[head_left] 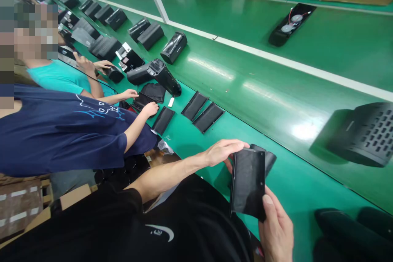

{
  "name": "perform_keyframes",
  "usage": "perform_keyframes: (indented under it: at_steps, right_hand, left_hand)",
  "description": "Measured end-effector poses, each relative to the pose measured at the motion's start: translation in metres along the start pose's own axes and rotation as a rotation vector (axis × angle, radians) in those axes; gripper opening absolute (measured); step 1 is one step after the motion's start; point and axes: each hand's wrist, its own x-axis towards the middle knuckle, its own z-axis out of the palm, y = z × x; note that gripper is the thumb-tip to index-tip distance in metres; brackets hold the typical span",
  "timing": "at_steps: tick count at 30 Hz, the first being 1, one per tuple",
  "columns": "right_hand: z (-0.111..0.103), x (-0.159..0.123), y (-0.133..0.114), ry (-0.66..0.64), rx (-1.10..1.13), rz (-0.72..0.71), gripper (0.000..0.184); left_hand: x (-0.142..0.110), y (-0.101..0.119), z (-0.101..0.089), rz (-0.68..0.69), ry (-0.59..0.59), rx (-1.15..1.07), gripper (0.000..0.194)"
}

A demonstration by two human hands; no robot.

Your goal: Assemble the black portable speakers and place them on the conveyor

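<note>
A black curved speaker panel (248, 184), with its hollow side facing me, is held up in front of my body. The thumb and fingers of my right hand (278, 225) grip its lower right corner. At the upper left edge, my left hand (225, 151) lies along the panel, its fingers partly hidden behind. Another dark curved piece (270, 161) shows behind the panel's upper right side; I cannot tell whether it is held or resting on the table. Two similar panels (208, 116) lie side by side on the green table (184, 141).
To my left a co-worker in a navy shirt (61, 131) handles a black part. Black speaker housings (173, 47) line the green conveyor (239, 69). A perforated housing (365, 133) stands at the right, dark parts (340, 229) at the lower right. Cardboard boxes (24, 208) sit lower left.
</note>
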Motion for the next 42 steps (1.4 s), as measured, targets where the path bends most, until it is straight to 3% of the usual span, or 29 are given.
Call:
perform_keyframes:
  at_steps: [8, 31, 42]
  right_hand:
    - [0.01, -0.005, -0.023, 0.075, -0.171, 0.058, 0.091]
    - [0.006, 0.012, -0.005, 0.042, -0.251, 0.015, 0.082]
    - [-0.001, 0.017, -0.006, 0.064, -0.334, -0.026, 0.075]
  left_hand:
    - [-0.006, -0.01, -0.003, 0.033, 0.006, -0.001, 0.064]
    - [-0.017, -0.009, 0.0, 0.057, -0.024, -0.017, 0.067]
    - [-0.015, -0.016, -0.007, 0.013, -0.066, -0.107, 0.055]
